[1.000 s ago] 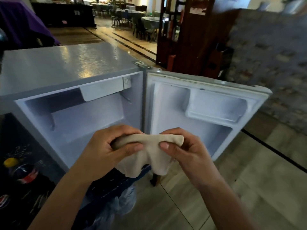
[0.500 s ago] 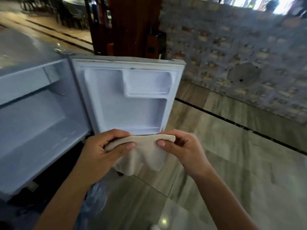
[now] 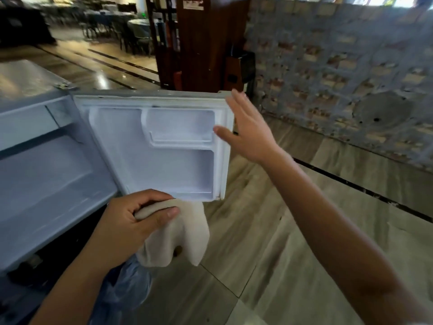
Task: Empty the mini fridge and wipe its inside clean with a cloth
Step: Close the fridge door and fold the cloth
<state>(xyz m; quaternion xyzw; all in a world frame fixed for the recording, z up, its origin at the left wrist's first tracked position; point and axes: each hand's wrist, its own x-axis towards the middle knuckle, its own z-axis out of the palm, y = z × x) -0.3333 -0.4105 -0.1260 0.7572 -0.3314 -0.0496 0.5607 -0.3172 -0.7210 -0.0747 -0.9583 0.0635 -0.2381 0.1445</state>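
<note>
The mini fridge [image 3: 46, 174] stands at the left with its white inside bare. Its door [image 3: 168, 165] hangs wide open toward me, showing an upper shelf pocket and a lower recess with nothing in them. My left hand [image 3: 136, 221] grips a beige cloth [image 3: 185, 238] just below the door's bottom edge; the cloth hangs down from my fingers. My right hand [image 3: 246, 130] is raised with straight fingers at the door's free right edge; the thumb lies over the inner face, the fingers reach past the edge.
A crumpled clear plastic bag [image 3: 126, 285] lies on the floor under my left arm. A patterned brick wall [image 3: 339, 73] runs along the right, a dark wooden cabinet [image 3: 199, 41] stands behind the door, and tiled floor [image 3: 269, 242] spreads to the right.
My right hand has let go of the cloth and risen to the door's right edge. The cloth now hangs from my left hand alone. The view has swung right, toward the door.
</note>
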